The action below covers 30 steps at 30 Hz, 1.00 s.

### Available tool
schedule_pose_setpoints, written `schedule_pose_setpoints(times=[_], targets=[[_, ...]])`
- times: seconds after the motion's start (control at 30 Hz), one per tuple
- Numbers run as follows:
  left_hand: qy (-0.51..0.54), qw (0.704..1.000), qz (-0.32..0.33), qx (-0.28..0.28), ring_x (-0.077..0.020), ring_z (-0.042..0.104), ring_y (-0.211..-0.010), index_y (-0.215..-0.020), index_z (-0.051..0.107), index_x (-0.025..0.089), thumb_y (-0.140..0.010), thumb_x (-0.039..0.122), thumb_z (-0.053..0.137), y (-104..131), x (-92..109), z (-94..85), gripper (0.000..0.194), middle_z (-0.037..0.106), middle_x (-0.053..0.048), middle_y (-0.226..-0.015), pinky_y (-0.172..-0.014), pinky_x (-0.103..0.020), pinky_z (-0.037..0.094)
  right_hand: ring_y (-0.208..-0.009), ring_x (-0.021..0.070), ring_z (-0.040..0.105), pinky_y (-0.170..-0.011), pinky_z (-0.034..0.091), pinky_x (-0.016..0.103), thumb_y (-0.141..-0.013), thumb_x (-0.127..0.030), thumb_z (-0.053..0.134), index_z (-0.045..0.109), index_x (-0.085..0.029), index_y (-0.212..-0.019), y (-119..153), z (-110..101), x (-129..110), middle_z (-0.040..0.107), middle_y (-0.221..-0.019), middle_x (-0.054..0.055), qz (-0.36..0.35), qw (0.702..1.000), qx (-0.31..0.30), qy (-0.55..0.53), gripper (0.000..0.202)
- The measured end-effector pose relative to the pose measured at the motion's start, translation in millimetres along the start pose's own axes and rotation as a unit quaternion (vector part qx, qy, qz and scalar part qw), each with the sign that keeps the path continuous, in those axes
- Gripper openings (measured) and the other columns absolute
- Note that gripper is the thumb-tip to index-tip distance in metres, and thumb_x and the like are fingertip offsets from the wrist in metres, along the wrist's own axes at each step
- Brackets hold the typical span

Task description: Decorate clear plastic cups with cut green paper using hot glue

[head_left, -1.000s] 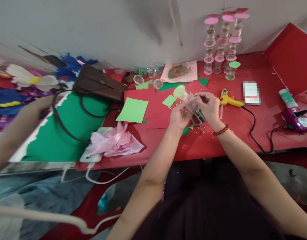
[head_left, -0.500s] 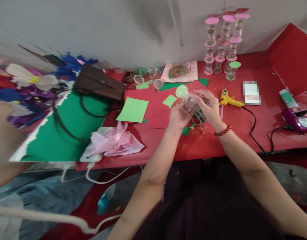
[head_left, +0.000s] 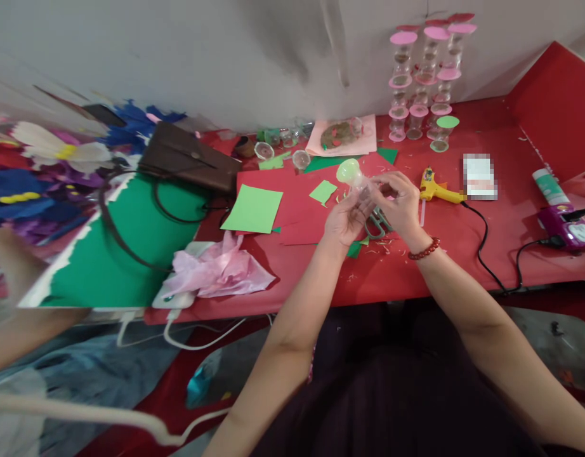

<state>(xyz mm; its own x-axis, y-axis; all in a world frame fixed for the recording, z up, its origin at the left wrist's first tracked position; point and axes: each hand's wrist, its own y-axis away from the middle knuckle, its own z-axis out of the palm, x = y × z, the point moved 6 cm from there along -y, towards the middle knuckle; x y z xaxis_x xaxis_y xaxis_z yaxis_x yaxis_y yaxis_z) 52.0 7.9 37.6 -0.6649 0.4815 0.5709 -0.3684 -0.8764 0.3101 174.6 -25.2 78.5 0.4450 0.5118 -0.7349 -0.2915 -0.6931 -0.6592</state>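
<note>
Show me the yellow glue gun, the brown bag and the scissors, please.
Yellow glue gun (head_left: 441, 192): head view, on its body.
Brown bag (head_left: 190, 157): head view, on its flap.
Scissors (head_left: 375, 233): head view, on a handle loop.

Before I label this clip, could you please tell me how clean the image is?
In the head view, wide-angle distortion stretches the forearms at the bottom; the co-worker's arm at left is blurred; the dark clothing loses detail in shadow; a white item beside the glue gun is pixelated.

A co-worker's arm (head_left: 33, 336), earlier extended along the left edge of the green board (head_left: 125, 266), is now drawn back near that board's lower left corner.
</note>
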Motion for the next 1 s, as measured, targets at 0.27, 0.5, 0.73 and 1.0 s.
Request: schedule_pose_setpoints(times=[0.27,0.5,0.73,1.0], targets=[[-0.003,1.000,0.008,0.012,-0.0226,0.074,-0.125,-0.127,0.069,0.016,-0.095,0.007,0.058,-5.7,-2.4,-11.1,0.035,0.083,-0.008,-0.103,-0.120,-0.038,0.050,-0.070,0.0127,0.064,-0.070,0.060,0.033,-0.083,-0.018,0.065,0.075,-0.025,-0.085,1.1,1.8,0.0,0.069,-0.083,-0.001,0.044,0.999,-0.005,-0.007,0.012],[-0.002,1.000,0.007,0.029,-0.0236,0.070,-0.131,-0.116,0.073,0.014,-0.095,0.006,0.056,-3.2,-3.6,-8.0,0.028,0.083,-0.009,-0.105,-0.122,-0.037,0.048,-0.075,0.0147,0.066,-0.079,0.060,0.036,-0.082,-0.016,0.064,0.077,-0.025,-0.085,-0.6,-0.8,-1.8,0.072,-0.082,-0.001,0.030,0.999,0.002,0.016,0.016],[0.019,1.000,-0.015,0.013,-0.0187,0.079,-0.107,-0.128,0.068,0.015,-0.100,0.012,0.054,-4.6,-2.0,-8.6,0.031,0.082,-0.006,-0.093,-0.112,-0.033,0.056,-0.078,0.0149,0.069,-0.076,0.061,0.033,-0.085,-0.021,0.067,0.077,-0.023,-0.090,2.7,4.1,-1.6,0.073,-0.091,0.003,0.001,1.000,-0.011,-0.030,0.012],[0.002,1.000,-0.009,0.001,-0.0158,0.079,-0.100,-0.124,0.071,0.017,-0.099,0.014,0.060,-5.5,-3.1,-9.8,0.028,0.081,-0.003,-0.089,-0.108,-0.027,0.056,-0.078,0.0152,0.068,-0.077,0.061,0.034,-0.088,-0.022,0.066,0.076,-0.025,-0.085,2.3,1.7,-5.9,0.073,-0.085,0.001,-0.012,1.000,-0.008,-0.010,0.012]])
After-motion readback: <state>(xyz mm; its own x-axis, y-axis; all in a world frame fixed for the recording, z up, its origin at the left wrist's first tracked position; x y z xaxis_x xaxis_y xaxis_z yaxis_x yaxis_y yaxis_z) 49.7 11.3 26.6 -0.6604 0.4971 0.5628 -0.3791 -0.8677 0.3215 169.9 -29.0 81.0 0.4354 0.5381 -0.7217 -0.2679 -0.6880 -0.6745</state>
